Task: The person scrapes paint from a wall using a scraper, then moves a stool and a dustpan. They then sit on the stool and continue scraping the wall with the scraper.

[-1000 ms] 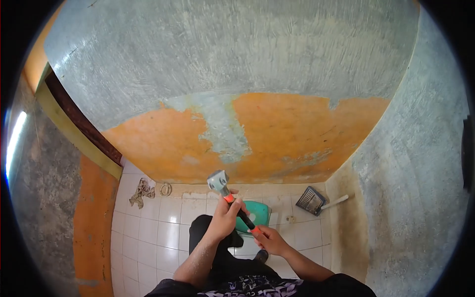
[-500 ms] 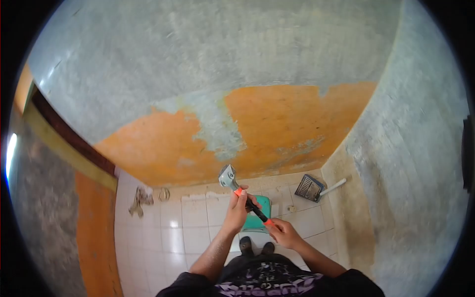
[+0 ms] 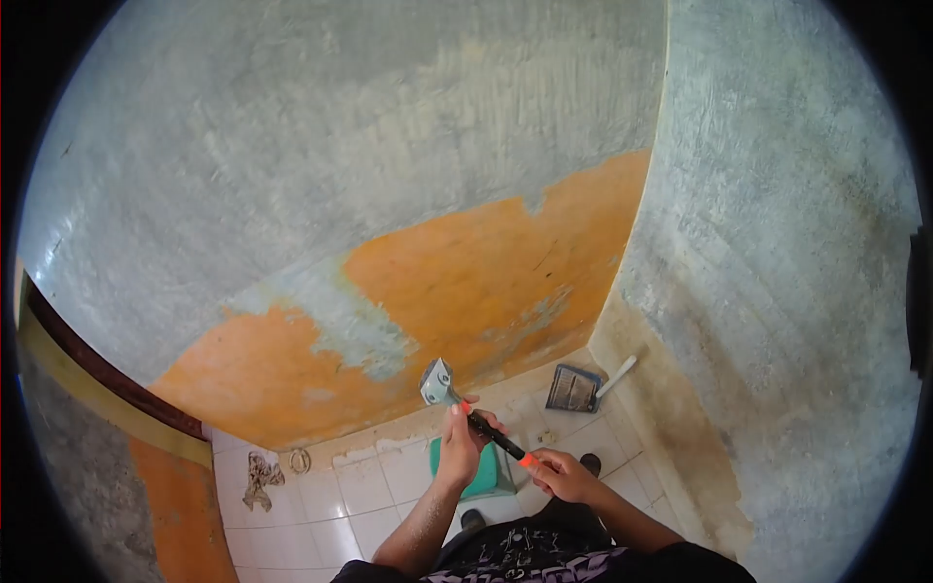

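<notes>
Hands, both bare, hold one long scraper-like tool point(image 3: 496, 439) low in the view, at about six o'clock from its centre. The tool slants, its grey metal head at the upper left, its black handle, banded orange near both ends, running toward five o'clock. The left hand point(image 3: 463, 445) is closed around the handle just below the head; the right hand point(image 3: 564, 476) is closed around the lower end, near the orange band.

Beneath the left hand, on white floor tiles point(image 3: 363, 484), stands a green stool point(image 3: 488, 470), partly hidden. A dark tray point(image 3: 573, 389) lies between four and five o'clock, a pale handle point(image 3: 616, 376) beside it. Between seven and eight o'clock, a crumpled cloth point(image 3: 260, 480) lies just beside a small ring-shaped object point(image 3: 300, 461).

Ahead, the wall point(image 3: 466, 262) is grey above and patchy orange below. Dark shoes show at the wearer's feet.
</notes>
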`<state>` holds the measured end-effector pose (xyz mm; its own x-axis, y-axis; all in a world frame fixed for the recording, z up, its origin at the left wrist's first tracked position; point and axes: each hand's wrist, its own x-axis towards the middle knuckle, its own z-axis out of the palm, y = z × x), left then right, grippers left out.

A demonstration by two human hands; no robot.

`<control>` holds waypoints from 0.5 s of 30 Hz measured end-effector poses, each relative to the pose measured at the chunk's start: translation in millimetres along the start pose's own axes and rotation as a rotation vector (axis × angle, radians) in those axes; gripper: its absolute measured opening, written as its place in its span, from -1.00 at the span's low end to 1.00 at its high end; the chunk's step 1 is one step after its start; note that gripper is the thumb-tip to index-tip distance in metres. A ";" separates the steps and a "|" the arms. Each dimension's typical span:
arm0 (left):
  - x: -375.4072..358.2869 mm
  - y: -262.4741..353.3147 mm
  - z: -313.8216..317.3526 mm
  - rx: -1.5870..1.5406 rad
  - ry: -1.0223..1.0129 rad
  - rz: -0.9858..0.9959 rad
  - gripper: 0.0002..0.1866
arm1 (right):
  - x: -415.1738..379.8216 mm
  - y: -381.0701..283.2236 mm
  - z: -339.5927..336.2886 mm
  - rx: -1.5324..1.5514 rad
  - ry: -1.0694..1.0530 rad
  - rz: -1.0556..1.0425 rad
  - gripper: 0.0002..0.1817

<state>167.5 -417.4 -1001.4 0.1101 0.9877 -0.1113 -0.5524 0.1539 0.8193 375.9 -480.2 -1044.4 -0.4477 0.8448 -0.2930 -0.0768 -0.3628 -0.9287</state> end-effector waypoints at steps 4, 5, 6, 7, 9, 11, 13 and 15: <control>50.0 -36.7 63.8 -0.219 0.034 0.021 -0.54 | -0.8 -22.2 -79.2 0.034 -0.038 0.106 -0.64; 66.9 -49.3 77.3 -0.297 0.014 0.004 -0.54 | -2.5 -27.3 -104.0 0.011 -0.033 0.111 -0.65; 83.7 -61.5 92.3 -0.376 -0.010 -0.008 -0.55 | -4.9 -35.7 -125.7 -0.001 -0.028 0.114 -0.66; 98.9 -71.8 111.1 -0.410 -0.012 -0.028 -0.56 | -7.7 -45.9 -144.2 -0.011 -0.024 0.115 -0.68; 121.3 -92.0 146.1 -0.476 -0.005 -0.076 -0.58 | -14.6 -60.6 -181.2 -0.003 -0.009 0.125 -0.71; 142.2 -108.1 179.0 -0.458 -0.003 -0.090 -0.58 | -18.9 -71.6 -219.3 -0.018 -0.004 0.140 -0.70; 157.8 -120.1 204.0 -0.443 -0.013 -0.090 -0.56 | -20.1 -73.8 -253.5 -0.010 -0.006 0.150 -0.70; 166.4 -120.4 226.2 -0.407 0.012 -0.091 -0.54 | -17.7 -80.3 -279.9 0.004 -0.013 0.188 -0.71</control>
<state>439.2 -278.1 -991.3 0.1655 0.9694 -0.1815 -0.8228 0.2372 0.5164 639.3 -356.0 -1028.3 -0.4657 0.7570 -0.4583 0.0053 -0.5155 -0.8569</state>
